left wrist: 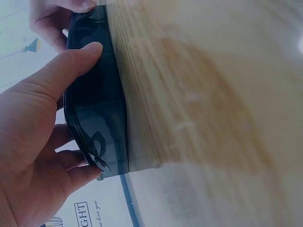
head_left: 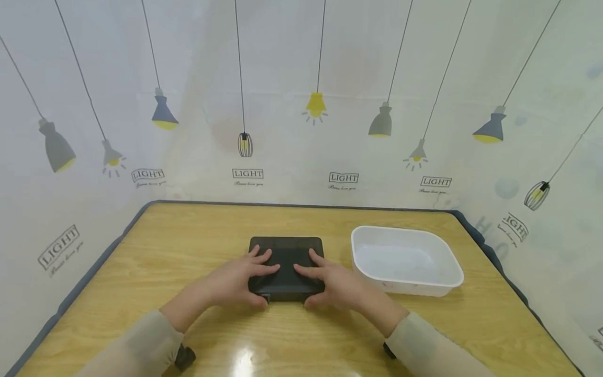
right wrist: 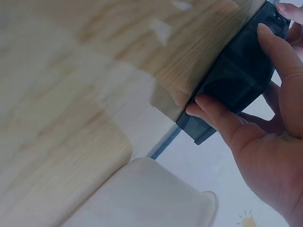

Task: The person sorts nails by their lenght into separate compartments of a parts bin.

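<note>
A black lidded box (head_left: 288,249) with rounded corners sits on the wooden table in front of me. My left hand (head_left: 235,283) holds its left side, fingers spread onto the lid and thumb at the front. On the opposite side my right hand (head_left: 340,287) grips it likewise, thumb low at the front corner. From the left wrist, the left thumb (left wrist: 71,68) lies against the box's dark front face (left wrist: 94,101), other fingers at its end. The right wrist view has the right fingers (right wrist: 220,116) around the other end of the box (right wrist: 239,71). Its inside is hidden.
A white plastic basin (head_left: 407,286) stands to the right of the box, near the right forearm. The wooden table (head_left: 198,225) has a dark edge, and a curtain printed with lamps (head_left: 282,63) hangs around its back and sides.
</note>
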`<state>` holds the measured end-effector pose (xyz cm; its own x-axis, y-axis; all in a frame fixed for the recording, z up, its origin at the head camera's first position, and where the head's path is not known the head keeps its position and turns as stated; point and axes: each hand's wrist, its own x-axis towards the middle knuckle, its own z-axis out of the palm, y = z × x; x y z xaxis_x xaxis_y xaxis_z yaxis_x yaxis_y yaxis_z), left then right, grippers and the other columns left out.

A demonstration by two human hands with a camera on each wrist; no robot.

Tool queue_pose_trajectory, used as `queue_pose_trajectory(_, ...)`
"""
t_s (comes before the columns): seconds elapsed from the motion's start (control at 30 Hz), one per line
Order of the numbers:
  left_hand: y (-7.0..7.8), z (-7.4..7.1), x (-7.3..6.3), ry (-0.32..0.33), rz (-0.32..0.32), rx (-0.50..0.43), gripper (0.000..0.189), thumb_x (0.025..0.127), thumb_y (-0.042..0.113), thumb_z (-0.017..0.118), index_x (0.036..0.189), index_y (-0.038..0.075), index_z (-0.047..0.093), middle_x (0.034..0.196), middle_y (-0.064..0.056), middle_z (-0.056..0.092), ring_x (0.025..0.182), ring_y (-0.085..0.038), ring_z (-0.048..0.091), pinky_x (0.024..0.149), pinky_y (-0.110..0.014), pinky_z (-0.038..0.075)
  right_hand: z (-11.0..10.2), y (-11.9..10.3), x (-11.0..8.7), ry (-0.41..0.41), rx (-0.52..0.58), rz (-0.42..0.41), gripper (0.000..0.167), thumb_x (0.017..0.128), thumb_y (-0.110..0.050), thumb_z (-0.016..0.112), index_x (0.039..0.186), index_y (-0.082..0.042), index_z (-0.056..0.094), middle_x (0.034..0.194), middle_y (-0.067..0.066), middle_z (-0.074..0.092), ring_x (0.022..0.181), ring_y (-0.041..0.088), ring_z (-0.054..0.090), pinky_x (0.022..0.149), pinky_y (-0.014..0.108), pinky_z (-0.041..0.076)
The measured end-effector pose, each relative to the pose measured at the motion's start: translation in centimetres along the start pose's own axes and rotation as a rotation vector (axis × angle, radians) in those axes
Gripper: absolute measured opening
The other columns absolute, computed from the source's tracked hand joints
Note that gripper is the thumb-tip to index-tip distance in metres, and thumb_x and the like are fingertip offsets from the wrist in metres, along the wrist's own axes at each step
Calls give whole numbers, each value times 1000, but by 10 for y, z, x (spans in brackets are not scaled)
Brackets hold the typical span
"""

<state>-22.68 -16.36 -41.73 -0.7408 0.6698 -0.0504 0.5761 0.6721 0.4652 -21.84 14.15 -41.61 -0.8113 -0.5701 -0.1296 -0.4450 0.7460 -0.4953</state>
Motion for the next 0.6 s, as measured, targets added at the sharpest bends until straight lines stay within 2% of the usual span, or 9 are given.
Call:
queue_pose_trajectory(0.17,3,-1,2,-4,-6,35,82,92,39,91,162,15,57,176,-23,34,164,-58,22,124,-71,41,-1,-1,1,1,-31,4,83,93,-37,91,165,-30,52,181,22,23,156,53,45,121,60,49)
queue_pose_trajectory(0.43,7,-4,1,2,-25,37,81,92,36,91,162,16,57,177,-24,33,165,-58,20,124,-72,40,-1,-5,3,30,-108,-34,81,94,-37,90,166,-27,52,178,26,29,150,52,53,117,58,54)
queue_pose_trajectory(0.6,5,-2,-1,9,-28,26,81,91,38,93,161,16,59,177,-22,34,165,-57,19,127,-74,33,2,-4,0,32,-115,-53,82,95,-38,89,167,-27,51,179,25,28,152,52,51,116,59,54)
